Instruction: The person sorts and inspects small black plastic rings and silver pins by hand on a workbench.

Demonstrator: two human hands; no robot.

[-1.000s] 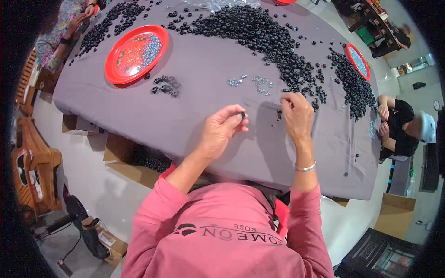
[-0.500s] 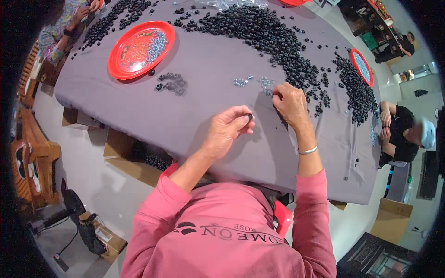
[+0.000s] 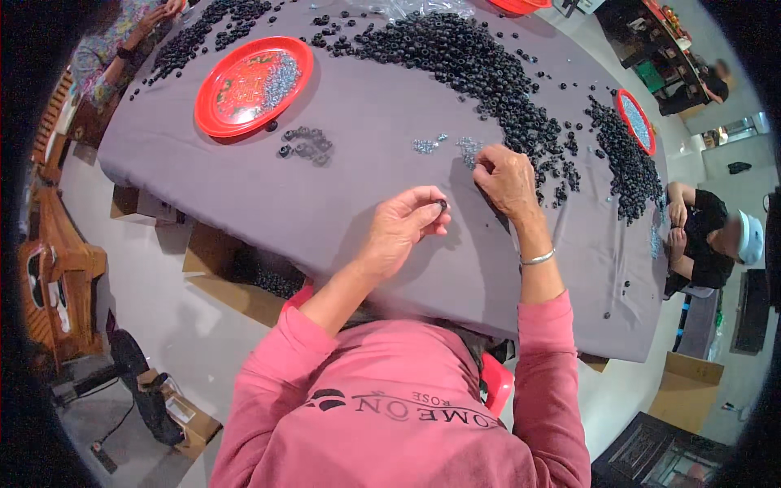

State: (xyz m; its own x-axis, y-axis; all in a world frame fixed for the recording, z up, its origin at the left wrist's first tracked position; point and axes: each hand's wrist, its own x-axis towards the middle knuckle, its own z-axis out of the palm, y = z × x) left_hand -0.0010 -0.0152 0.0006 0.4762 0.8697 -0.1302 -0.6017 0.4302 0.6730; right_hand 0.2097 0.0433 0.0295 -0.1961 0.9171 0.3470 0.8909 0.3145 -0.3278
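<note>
From my remote feed, I have 2 hands over the grey-draped counter (image 3: 366, 163). The left hand (image 3: 399, 232) pinches a small black piece (image 3: 442, 206) between thumb and index finger; I take that tip grip as a way of leaving part of it exposed. The right hand (image 3: 506, 179) has its fingers curled down beside a loose patch of clear bits (image 3: 469, 148); its fingertips are hidden from me, so I cannot tell whether they hold anything. A 2nd clear cluster (image 3: 425, 146) lies to the left, spread thin, probably to make single bits easy to reach. The big heap of black pieces (image 3: 455, 53) sits farther back, I'd guess to leave elbow room. The red plate (image 3: 203, 106) stands off left, near a small black group (image 3: 306, 148).
</note>
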